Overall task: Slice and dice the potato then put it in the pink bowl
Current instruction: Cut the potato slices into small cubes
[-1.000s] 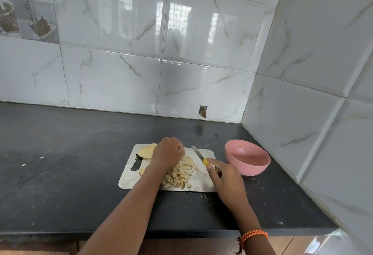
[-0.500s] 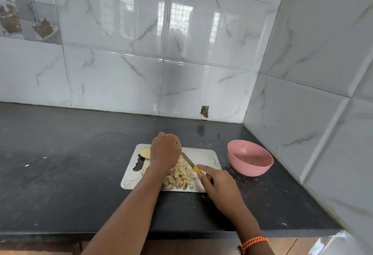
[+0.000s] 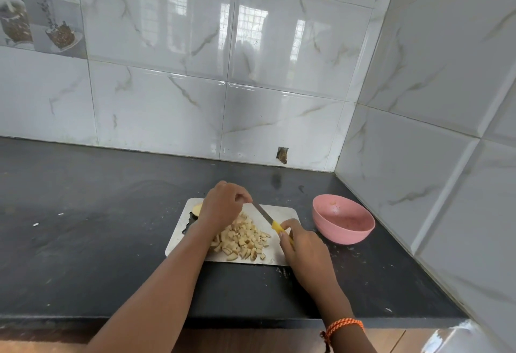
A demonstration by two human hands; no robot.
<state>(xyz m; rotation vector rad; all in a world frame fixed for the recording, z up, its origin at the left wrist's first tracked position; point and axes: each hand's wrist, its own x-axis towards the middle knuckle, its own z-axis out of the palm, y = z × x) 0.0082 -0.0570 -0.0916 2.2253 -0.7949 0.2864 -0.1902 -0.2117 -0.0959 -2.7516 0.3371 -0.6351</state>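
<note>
A pile of diced potato (image 3: pixel 242 239) lies on a steel cutting board (image 3: pixel 282 213) on the dark counter. My right hand (image 3: pixel 303 249) grips the yellow handle of a knife (image 3: pixel 264 214), whose blade points up and left toward my left hand. My left hand (image 3: pixel 223 204) is curled at the far side of the pile, fingertips at the blade tip; what it holds is hidden. A potato slice (image 3: pixel 197 208) shows at the board's far left edge. The pink bowl (image 3: pixel 343 220) stands right of the board and holds only some residue.
White tiled walls meet in a corner right behind the bowl. The black counter (image 3: pixel 83 227) stretches to the left, with small scraps on it. Its front edge runs just below my forearms.
My right hand has swung the knife leftward across the board until its tip meets my left hand. My left hand has shifted slightly toward the far edge.
</note>
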